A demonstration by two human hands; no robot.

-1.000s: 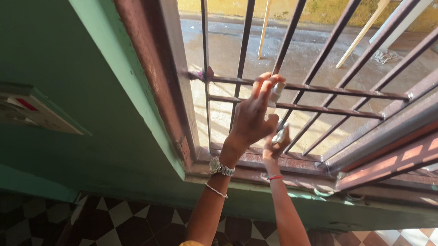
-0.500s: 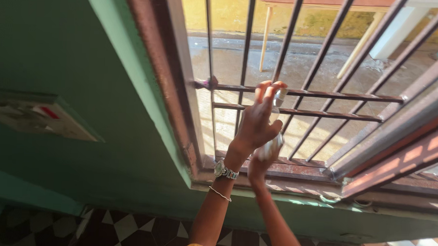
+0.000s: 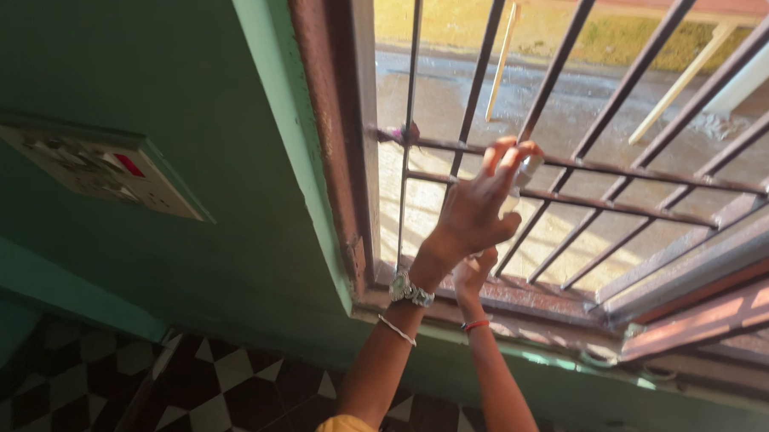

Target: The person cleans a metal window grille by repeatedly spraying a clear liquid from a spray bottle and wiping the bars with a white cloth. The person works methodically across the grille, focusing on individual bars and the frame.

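Left hand (image 3: 478,215) pinches a small bottle (image 3: 522,174) at rusty window bars (image 3: 574,163); right hand's (image 3: 472,274) grip hidden; green wall (image 3: 151,72).

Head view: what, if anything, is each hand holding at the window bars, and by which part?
The left hand holds a small clear bottle around its body, fingertips at the top. The right hand is mostly hidden behind it; any hold cannot be told.

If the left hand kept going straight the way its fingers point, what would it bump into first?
The left hand points up toward the window grille, holding a small pale bottle. Going straight on, it would likely meet the upper horizontal bar right at its fingertips, though depth is hard to judge.
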